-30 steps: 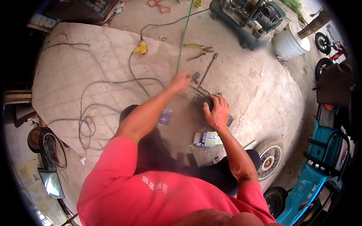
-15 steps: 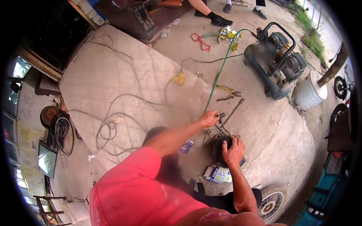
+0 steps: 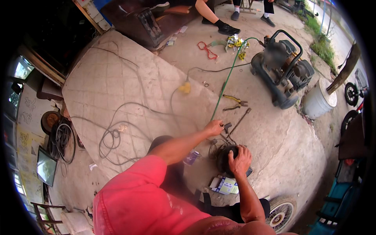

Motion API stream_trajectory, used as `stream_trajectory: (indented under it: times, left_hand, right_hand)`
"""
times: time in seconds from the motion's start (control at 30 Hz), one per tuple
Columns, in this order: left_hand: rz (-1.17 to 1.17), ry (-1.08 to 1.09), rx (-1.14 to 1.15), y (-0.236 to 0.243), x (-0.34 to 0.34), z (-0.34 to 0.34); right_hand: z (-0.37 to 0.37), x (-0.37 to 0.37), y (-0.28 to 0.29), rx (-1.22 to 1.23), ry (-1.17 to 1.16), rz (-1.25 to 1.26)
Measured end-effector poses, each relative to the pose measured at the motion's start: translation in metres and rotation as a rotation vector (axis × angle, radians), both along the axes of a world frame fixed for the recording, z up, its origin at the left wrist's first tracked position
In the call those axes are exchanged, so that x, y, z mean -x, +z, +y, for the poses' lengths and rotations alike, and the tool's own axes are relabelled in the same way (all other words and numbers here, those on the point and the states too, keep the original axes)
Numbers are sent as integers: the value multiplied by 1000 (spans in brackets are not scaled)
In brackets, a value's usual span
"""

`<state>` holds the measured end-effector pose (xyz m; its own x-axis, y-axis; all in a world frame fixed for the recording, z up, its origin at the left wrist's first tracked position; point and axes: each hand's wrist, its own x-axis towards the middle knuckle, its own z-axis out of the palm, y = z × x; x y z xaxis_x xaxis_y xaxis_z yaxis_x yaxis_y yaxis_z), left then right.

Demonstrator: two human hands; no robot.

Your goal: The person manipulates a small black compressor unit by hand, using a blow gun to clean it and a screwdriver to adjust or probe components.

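Note:
My left hand (image 3: 214, 128) is closed around a small dark air blow gun (image 3: 227, 126) at the end of a green hose (image 3: 229, 80). Most of the gun's body is hidden by the fingers. Just to the right and nearer to me, my right hand (image 3: 240, 160) grips a black round part (image 3: 225, 159) from above, fingers curled over its edge. Thin wires lie beside this part. A small open carton (image 3: 225, 185) rests on the ground below it, and a purple packet (image 3: 191, 157) lies to its left. A long metal tool (image 3: 240, 121) lies beyond my hands.
An air compressor (image 3: 280, 74) stands at the far right, near a white bucket (image 3: 320, 102). Yellow-handled pliers (image 3: 235, 102) lie ahead. A grey cable (image 3: 113, 137) with a yellow connector (image 3: 184, 87) loops leftward. A spoked wheel (image 3: 279, 217) lies lower right. Other people's feet (image 3: 228, 29) show at the back.
The whole view has shifted slightly, with the scene lower in the picture. Both hands keep their holds on the air blow gun and the black round part.

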<state>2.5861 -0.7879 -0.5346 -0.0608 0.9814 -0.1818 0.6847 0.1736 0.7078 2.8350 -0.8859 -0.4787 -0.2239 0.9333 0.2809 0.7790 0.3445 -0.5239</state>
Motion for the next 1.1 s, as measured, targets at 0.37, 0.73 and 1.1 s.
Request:
stream_trajectory:
  times: [0.37, 0.73, 1.1]
  left_hand:
    - [-76, 26, 55, -6, 5, -2]
    - [-57, -48, -23, 1, 8, -7]
    - [-3, -68, 18, 2, 8, -8]
  right_hand:
    - [-1, 2, -1, 38, 0, 3]
    - [-3, 6, 4, 27, -11, -4]
    - [-1, 5, 2, 20, -7, 9]
